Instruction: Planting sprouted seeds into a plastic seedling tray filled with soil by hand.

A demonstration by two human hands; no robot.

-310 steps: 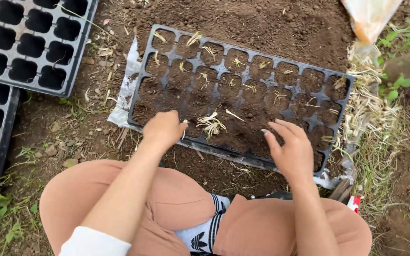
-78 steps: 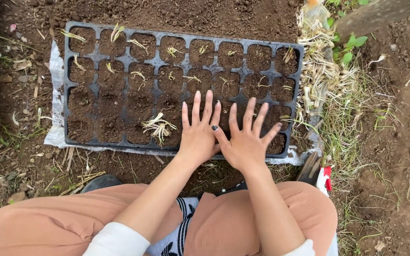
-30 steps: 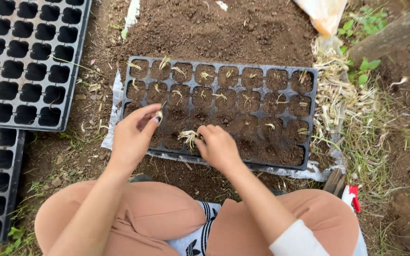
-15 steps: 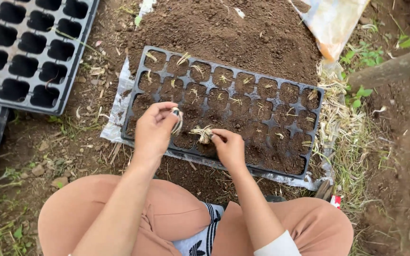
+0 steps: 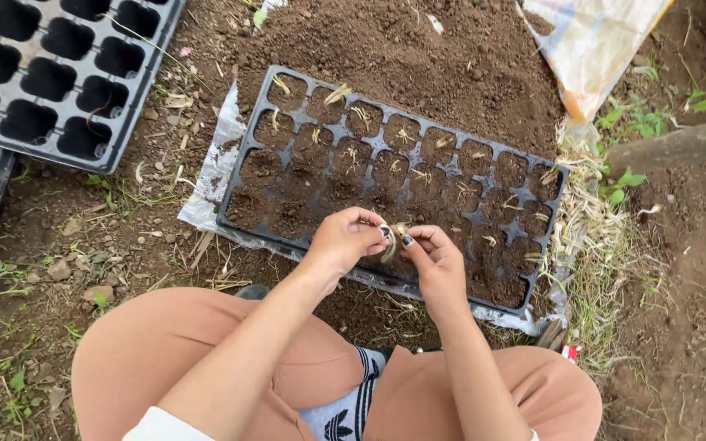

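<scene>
A black seedling tray (image 5: 243, 140) lies on the ground before me, its cells filled with dark soil. Small pale seedlings stand in the two far rows. My left hand (image 5: 343, 241) and my right hand (image 5: 435, 260) meet over the tray's near edge. Between their fingertips they pinch a small bunch of pale seedlings (image 5: 394, 238) with thin roots. The near rows to the left hold only soil.
Empty black cell trays (image 5: 51, 73) lie at the upper left. A heap of loose soil (image 5: 418, 57) sits behind the filled tray, with a pale plastic bag (image 5: 594, 41) at the upper right. Dry grass and roots (image 5: 586, 229) border the tray's right side. My knees fill the foreground.
My two hands have come together over the near edge and the bunch of seedlings is now held between both. Half a second ago each hand held its own part, further apart.
</scene>
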